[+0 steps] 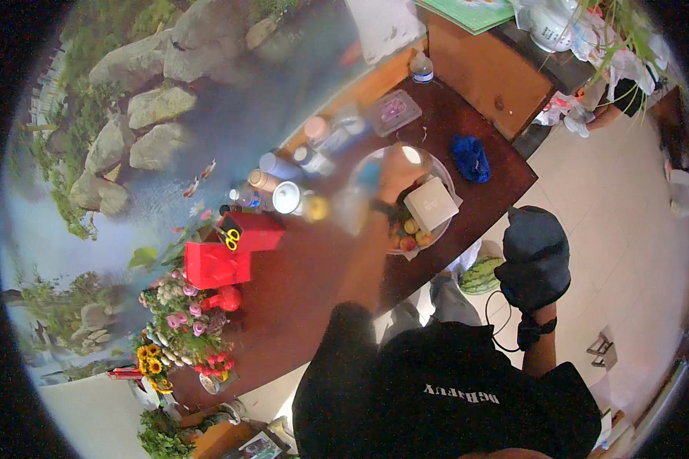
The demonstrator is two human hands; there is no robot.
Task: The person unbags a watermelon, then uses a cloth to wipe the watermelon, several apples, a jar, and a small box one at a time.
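My left forearm reaches over the dark red table [298, 291] to a round pale tray [451, 177]. My left hand [403, 174] is over the tray, smeared by a hazy patch; its fingers do not show clearly. Close beside it are a white box [432, 204] and several fruits [410, 236] in the tray. Off the table's right side is my right hand [534, 256], hidden under a dark, rounded cloth thing like a mitt or cap. A black strap [537, 329] circles that wrist, with a thin cable by it. The right hand's fingers cannot be seen.
Bottles and jars [286, 196] line the table's wall side, near red boxes [218, 264] with yellow scissors [232, 239] and flowers [187, 314]. A blue cloth [471, 158] and clear container [396, 112] lie farther off. A watermelon [481, 275] sits on the floor. Another person's arm [606, 115] shows at upper right.
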